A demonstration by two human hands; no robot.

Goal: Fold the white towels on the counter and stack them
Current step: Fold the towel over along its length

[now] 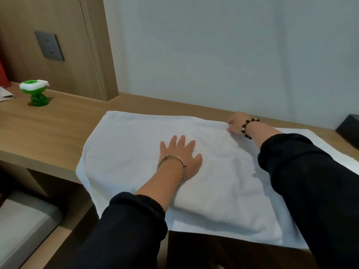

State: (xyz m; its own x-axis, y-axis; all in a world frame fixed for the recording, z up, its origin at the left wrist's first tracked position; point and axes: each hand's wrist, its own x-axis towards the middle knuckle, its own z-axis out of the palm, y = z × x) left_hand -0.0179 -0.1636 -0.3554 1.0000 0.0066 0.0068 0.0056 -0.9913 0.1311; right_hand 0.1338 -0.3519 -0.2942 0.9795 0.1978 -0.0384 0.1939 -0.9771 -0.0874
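Note:
A large white towel [128, 144] lies spread over the wooden counter [48, 129], its near edge hanging over the front. My left hand [179, 154] lies flat on the towel's middle, fingers spread, palm down. My right hand [236, 123] pinches the towel's far edge near the wall. More white cloth [303, 133] shows under and beyond my right arm, which hides how it lies.
A green and white gadget [36, 93] stands at the counter's far left. A black box [349, 131] sits at the far right by the wall. A wall socket [49, 46] is on the wood panel. Below left is a grey seat [23, 224].

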